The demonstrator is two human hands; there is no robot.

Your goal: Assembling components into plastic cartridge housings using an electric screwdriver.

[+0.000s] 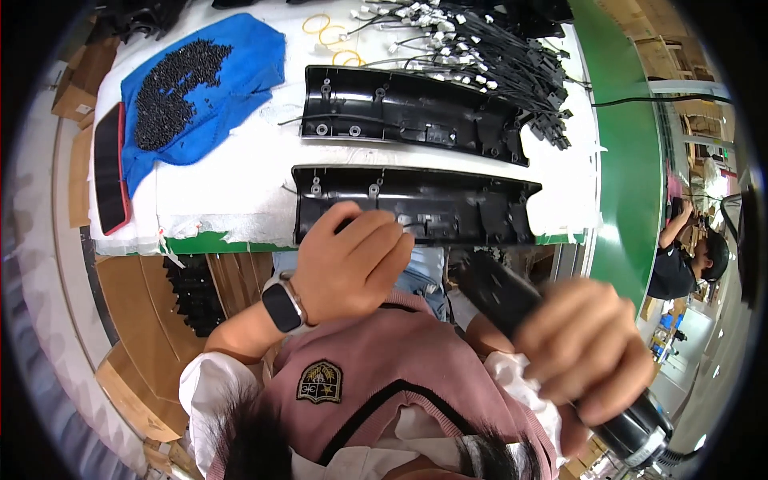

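Near the table's front edge lies a long black plastic cover (456, 196), hollow side up, with screw posts inside. My left hand (348, 256), a watch on its wrist, is over this cover's front edge with curled fingers. The fingertips are hidden, so what they pinch cannot be seen. To the right, my right hand (588, 344) is wrapped round a black corded electric screwdriver (500, 296), blurred by motion. Its front end points up and left, short of the cover, off the table edge. A second, similar cover (400, 108) lies just behind the first.
Many small black screws (180, 88) lie on a blue cloth (248, 80) at the left, beside a red-edged phone (110, 172). Black cables with white connectors (496, 64) are heaped at the back right. Yellow rings (324, 28) lie behind the covers. A co-worker (688, 260) is far right.
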